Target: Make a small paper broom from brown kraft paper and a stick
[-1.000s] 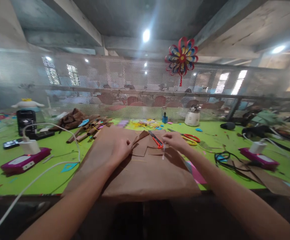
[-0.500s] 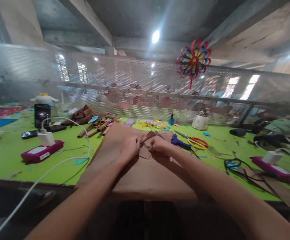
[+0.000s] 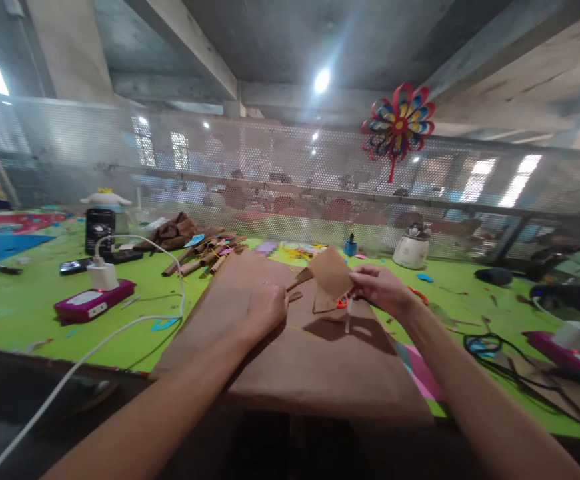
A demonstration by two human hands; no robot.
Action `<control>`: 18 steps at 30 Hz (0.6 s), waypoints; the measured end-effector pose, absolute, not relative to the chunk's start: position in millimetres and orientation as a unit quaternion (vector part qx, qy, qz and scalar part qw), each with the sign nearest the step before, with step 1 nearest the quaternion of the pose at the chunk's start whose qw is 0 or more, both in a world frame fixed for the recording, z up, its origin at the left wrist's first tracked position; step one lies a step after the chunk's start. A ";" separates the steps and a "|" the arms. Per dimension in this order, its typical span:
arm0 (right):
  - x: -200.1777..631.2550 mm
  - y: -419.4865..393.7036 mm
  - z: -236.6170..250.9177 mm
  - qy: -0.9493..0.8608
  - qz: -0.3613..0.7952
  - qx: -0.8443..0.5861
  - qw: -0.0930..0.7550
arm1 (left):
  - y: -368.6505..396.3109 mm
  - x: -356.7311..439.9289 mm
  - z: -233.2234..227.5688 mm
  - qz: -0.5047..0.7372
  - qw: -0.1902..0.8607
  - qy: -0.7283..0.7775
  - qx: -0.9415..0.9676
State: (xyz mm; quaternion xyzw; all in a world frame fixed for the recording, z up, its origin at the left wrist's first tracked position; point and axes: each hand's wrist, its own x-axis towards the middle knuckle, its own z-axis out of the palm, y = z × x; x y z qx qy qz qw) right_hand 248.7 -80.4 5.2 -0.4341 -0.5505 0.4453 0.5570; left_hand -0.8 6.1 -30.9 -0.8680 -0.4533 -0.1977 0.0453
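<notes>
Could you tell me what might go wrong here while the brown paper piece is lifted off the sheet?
The right hand lifts the brown paper piece by one edge, so it may tear or crease. The left hand pins only the brown paper sheet, which overhangs the green table and might slide. The white cable beside it could snag.
</notes>
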 end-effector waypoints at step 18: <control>230.9 -91.2 -7.7 -0.555 0.474 -0.451 0.514 | -1.0 6.5 -20.5 -0.251 0.040 -0.482 -0.838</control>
